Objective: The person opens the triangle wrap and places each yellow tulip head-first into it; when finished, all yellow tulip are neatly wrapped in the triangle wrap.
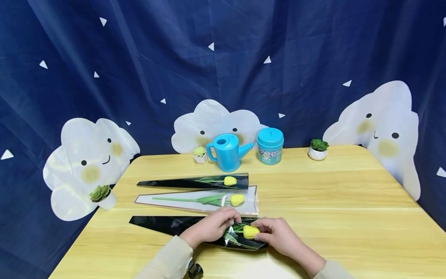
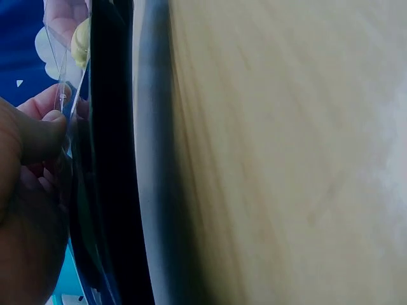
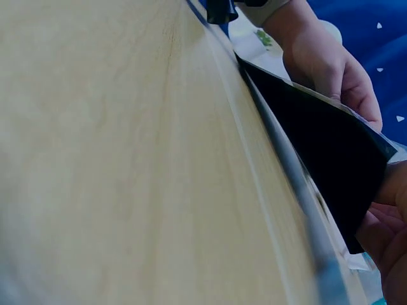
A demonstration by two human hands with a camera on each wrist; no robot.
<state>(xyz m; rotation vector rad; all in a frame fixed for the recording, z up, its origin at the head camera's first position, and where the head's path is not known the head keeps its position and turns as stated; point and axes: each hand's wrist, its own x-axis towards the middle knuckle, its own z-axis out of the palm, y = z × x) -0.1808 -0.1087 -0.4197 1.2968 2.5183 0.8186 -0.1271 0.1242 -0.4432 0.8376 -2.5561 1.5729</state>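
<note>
A black flower sleeve (image 1: 167,223) with a clear front lies near the table's front, its wide end to the right. Inside it is a yellow tulip (image 1: 249,232) with green leaves, its bloom at the wide end. My left hand (image 1: 213,226) pinches the clear film between thumb and finger, left of the bloom. At the wide mouth, my right hand (image 1: 277,235) grips the sleeve's edge, thumb right beside the bloom. In the right wrist view the sleeve's black back (image 3: 318,152) is tilted up, hiding the tulip.
Behind lie a white sleeve (image 1: 167,198) and another black sleeve (image 1: 174,182), each with a yellow tulip. A blue watering can (image 1: 227,153), a blue lidded tub (image 1: 270,146) and small potted succulents (image 1: 318,149) stand along the back. Another potted succulent (image 1: 106,197) leans at the left edge.
</note>
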